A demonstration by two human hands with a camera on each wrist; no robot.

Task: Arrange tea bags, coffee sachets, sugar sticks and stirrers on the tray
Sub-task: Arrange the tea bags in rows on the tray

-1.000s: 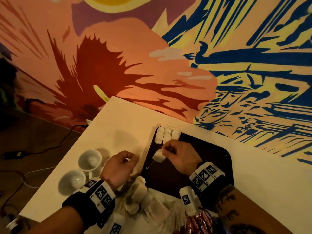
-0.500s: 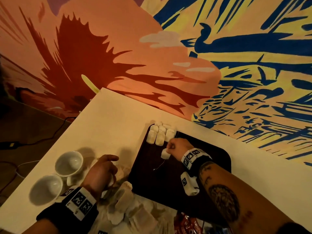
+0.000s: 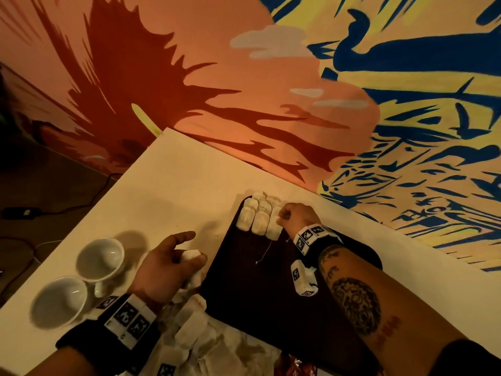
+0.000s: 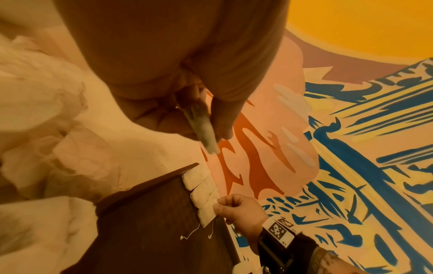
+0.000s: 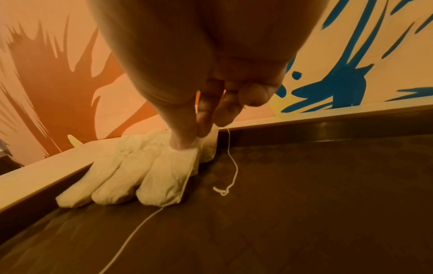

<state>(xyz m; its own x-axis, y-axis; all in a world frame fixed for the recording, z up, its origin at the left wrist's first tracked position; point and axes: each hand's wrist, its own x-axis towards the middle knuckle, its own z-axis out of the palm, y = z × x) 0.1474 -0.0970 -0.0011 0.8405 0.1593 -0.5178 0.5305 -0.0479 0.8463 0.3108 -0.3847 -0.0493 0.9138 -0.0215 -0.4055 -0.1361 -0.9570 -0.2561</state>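
Three tea bags (image 3: 257, 219) line the tray's (image 3: 271, 294) far corner; right hand (image 3: 296, 217) pinches one, left hand (image 3: 168, 263) grips another beside two cups (image 3: 81, 280).

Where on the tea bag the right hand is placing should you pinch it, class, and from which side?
Pinch the tea bag by its upper edge from above, as the right hand does. Its body lies flat on the tray against its neighbours, so only that edge is free.
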